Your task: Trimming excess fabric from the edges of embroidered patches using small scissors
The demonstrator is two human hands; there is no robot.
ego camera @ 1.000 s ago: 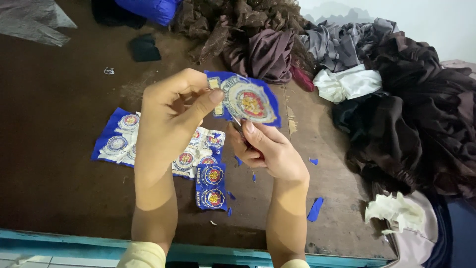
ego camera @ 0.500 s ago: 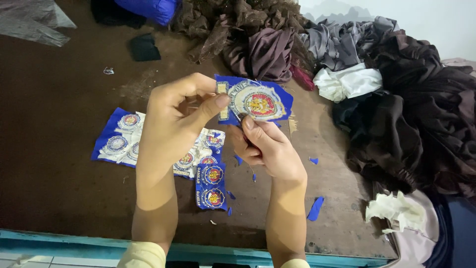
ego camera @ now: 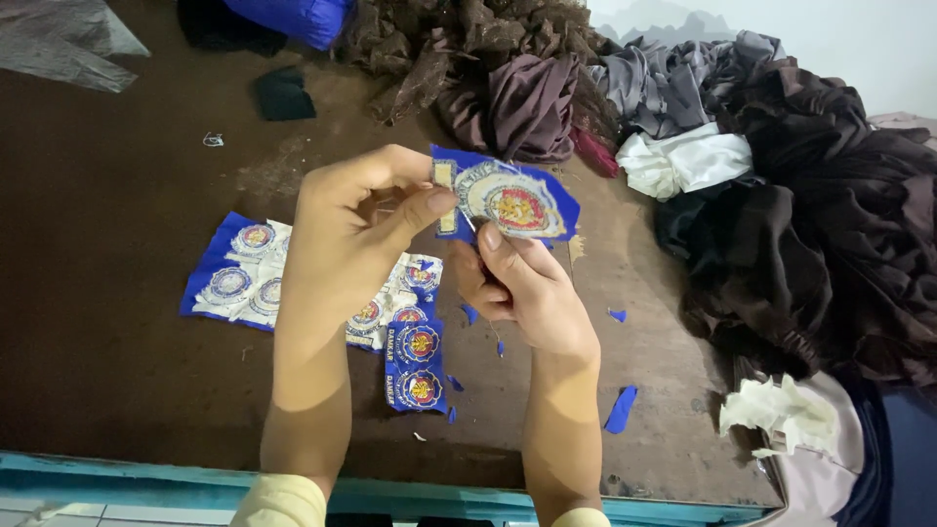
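Note:
My left hand point(ego camera: 356, 229) pinches the left edge of a blue cloth patch point(ego camera: 512, 200) with a round embroidered emblem and holds it above the brown table point(ego camera: 107, 322). Just below the patch, my right hand point(ego camera: 522, 288) is curled around a small cutter, of which only a thin pale tip shows by the thumb. The thumb rests against the patch's lower edge. Under my hands lies a sheet of similar blue and white emblem patches point(ego camera: 239, 273), and a cut strip of two patches point(ego camera: 418, 366) lies beside it.
Small blue cloth scraps point(ego camera: 621, 410) dot the table near my right wrist. Heaps of brown, grey, white and black garments point(ego camera: 820, 234) fill the back and right side. A dark cloth piece point(ego camera: 283, 95) and a clear plastic bag point(ego camera: 59, 44) lie at the back left. A teal table edge point(ego camera: 146, 478) runs along the front.
The held patch has turned and shifted a little to the right, its emblem now more level. Both hands stay in nearly the same place.

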